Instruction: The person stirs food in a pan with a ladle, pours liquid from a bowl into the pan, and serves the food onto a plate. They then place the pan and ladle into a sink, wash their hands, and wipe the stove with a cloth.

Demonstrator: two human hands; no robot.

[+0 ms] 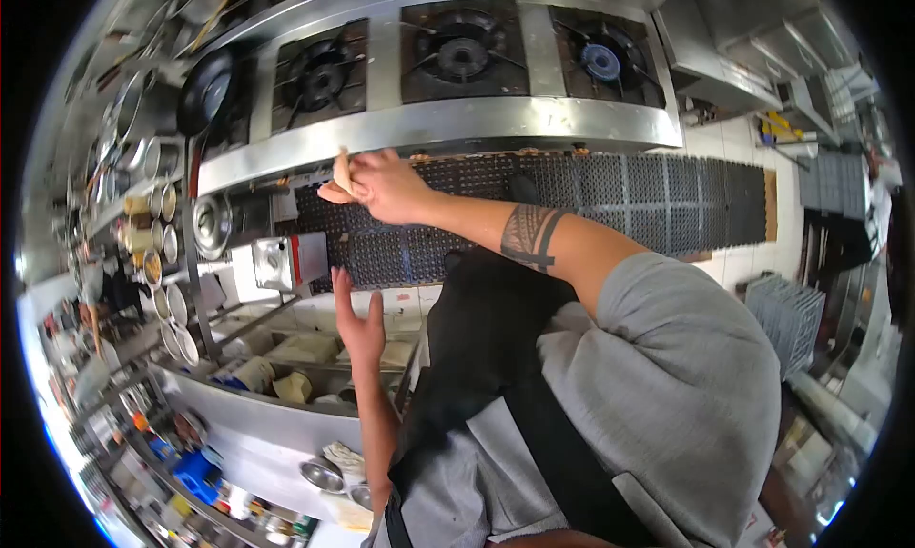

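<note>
My right hand [386, 188], at the end of the tattooed forearm, is above the dark floor mat close to the stove's front edge. Its fingers are bent around a small pale, thin piece [342, 172] too unclear to name. Below it in the view, my left hand [360, 334] has its thumb and fingers apart and holds nothing. That hand is near a metal box with a red edge [276, 264] and the counter with food containers.
The stove [381, 129] has several burners, a blue flame on the right one [601, 62]. A black pan [206, 89] sits at its left end. A lidded pot [212, 226], food containers [250, 375], metal bowls [322, 474] and a grey crate [785, 321] are around me.
</note>
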